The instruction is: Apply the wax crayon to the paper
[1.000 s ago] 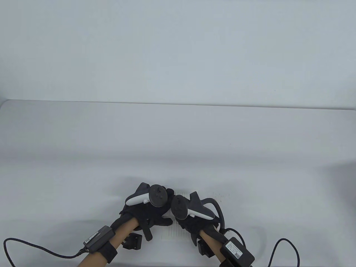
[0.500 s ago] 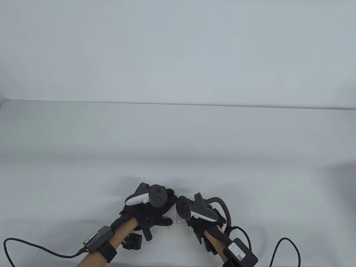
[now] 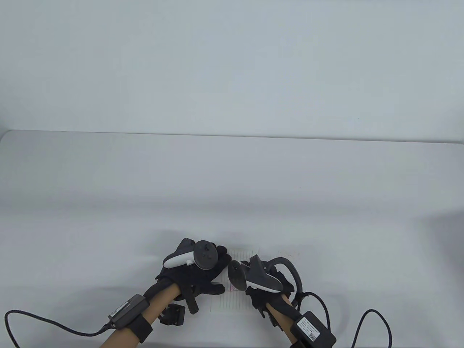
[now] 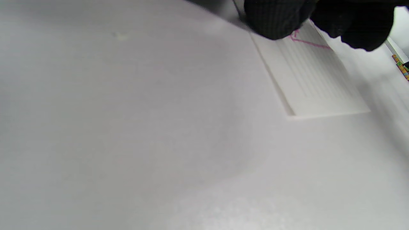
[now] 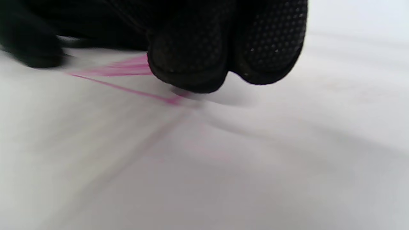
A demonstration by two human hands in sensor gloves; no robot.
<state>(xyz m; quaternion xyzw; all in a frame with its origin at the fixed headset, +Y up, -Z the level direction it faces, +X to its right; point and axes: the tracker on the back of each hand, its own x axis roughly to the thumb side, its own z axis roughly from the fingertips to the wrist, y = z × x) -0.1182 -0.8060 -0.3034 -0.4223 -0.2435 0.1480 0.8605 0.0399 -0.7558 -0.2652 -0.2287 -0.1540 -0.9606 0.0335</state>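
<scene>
We see the lined paper (image 3: 235,297) lying flat on the counter (image 3: 232,181), low in the table view at about six o'clock, between the two gloved hands. Our left hand (image 3: 195,270) rests on the paper's nine o'clock edge and pins it down; how its fingers lie under the tracker, we cannot tell.

Our right hand (image 3: 261,286) sits at the paper's three o'clock side. In the right wrist view its fingers (image 5: 188,64) are bunched close together, their tips right at the sheet, with a small pink tip showing beneath them. We take that for the wax crayon (image 5: 182,93), though most of it is hidden in the glove.

Pink marks (image 5: 127,72) already lie on the sheet: a fan of strokes and one long thin line running out from under the fingers toward nine o'clock in that view. The left wrist view shows the same pink lines near the top of the paper (image 4: 313,73).

We judge the job well begun but not finished: only a small patch is coloured, and most of the ruled area remains bare.
</scene>
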